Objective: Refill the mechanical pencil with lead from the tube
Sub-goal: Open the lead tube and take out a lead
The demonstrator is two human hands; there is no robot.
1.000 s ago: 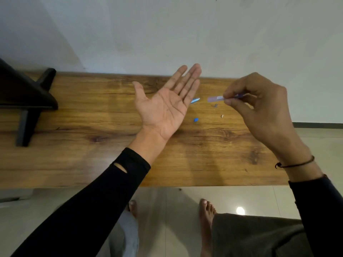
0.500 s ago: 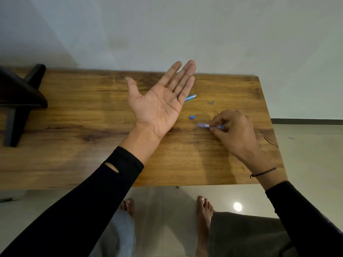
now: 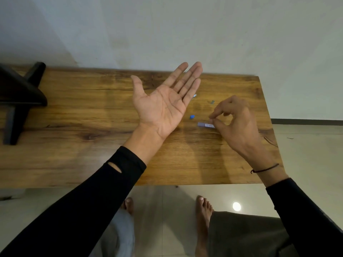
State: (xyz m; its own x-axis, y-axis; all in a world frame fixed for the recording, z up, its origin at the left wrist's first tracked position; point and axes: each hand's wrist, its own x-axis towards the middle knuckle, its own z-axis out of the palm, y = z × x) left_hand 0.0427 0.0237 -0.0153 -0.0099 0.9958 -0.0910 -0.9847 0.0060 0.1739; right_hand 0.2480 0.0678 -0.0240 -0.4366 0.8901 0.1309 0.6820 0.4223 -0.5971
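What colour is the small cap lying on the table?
The cap is bright blue, seen clearly in the head view.

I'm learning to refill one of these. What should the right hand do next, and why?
Probably carry its pinch over to the open left hand. The right hand has thumb and forefinger closed just above the lead tube lying on the table; whether it grips a lead is too small to tell.

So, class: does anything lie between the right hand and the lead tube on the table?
No. The right hand is already at the lead tube, thumb and forefinger pinched at its right end; nothing visible stands between. The blue cap lies apart, to the tube's left.
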